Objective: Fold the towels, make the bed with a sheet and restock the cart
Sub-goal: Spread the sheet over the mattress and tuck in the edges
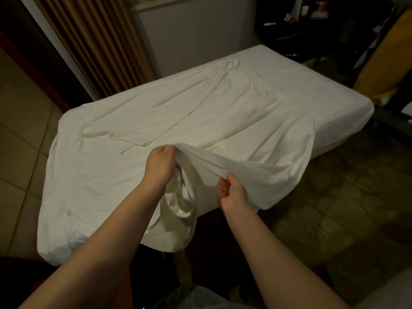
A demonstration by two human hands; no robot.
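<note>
Head view is showing the left hand and right hand each gripping a raised fold of the sheet at the near edge of the bed; the sheet is lying rumpled across it; uneven tugging is risking dragging it askew off the far corners; a curtain and yellow fabric are crowding the far sides.

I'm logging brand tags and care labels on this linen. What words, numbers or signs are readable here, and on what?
No text can be read.
The wrinkled white fabric sheet, gripped by the left hand and the right hand, shows no tag, print or label.
The small pale items in the dark upper right corner are too dim and blurred to show any lettering.
</note>
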